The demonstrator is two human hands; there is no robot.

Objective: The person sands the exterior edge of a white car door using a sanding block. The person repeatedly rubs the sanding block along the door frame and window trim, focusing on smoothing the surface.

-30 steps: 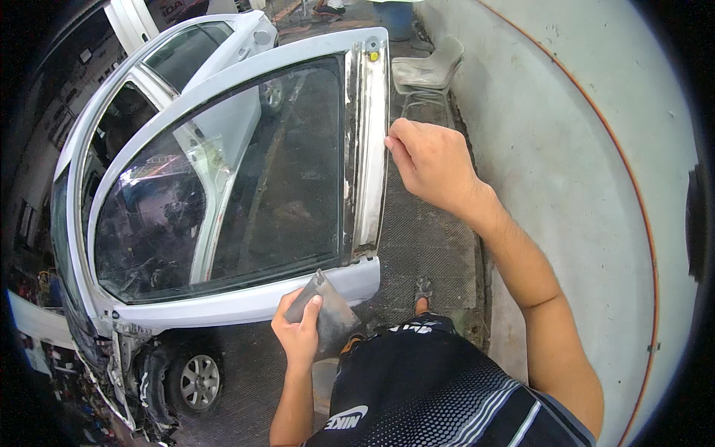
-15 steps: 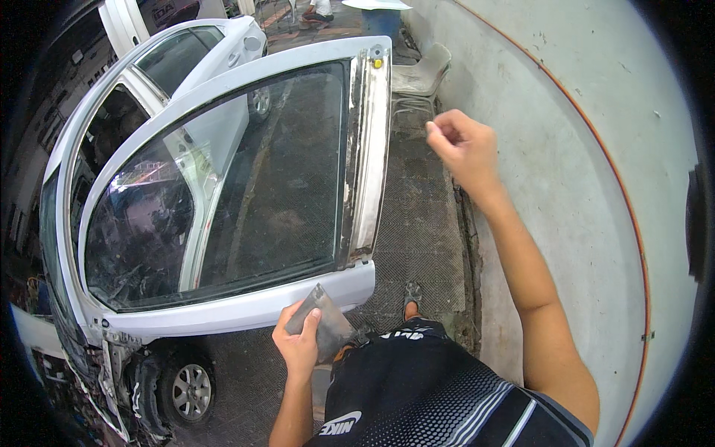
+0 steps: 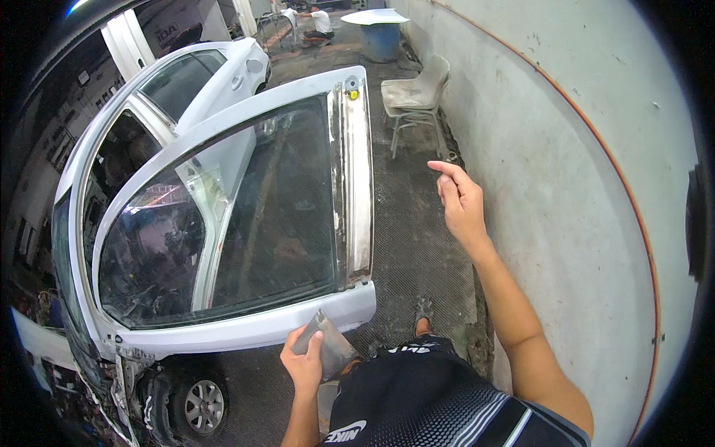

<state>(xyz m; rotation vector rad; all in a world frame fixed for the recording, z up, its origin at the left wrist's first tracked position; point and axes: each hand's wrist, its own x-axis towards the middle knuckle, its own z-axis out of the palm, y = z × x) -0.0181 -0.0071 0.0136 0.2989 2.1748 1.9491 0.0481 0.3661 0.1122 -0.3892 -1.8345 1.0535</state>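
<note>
My left hand (image 3: 304,365) grips a thin grey flat sheet (image 3: 331,349) between thumb and fingers, in front of the door's lower right corner. I cannot tell whether the sheet touches the door. The white car door (image 3: 261,337) swings wide from the car, its window glass (image 3: 275,216) dark and dusty. Patches of worn paint mark its right edge. My right hand (image 3: 463,205) is raised off the door's right side, before the wall. Its index finger points out while the other fingers curl loosely, and nothing shows in it.
A grimy white chair (image 3: 417,93) stands by the pale wall (image 3: 551,223). An orange hose (image 3: 596,138) runs along that wall. Farther back are a blue drum (image 3: 380,43) with a white panel on it and a crouching person (image 3: 320,26). The car's wheel (image 3: 203,406) shows below the door.
My right hand's index finger has stretched out from a closed pose, and the hand sits lower in view. The view has tipped up, showing more of the chair and drum. My left hand keeps its sheet.
</note>
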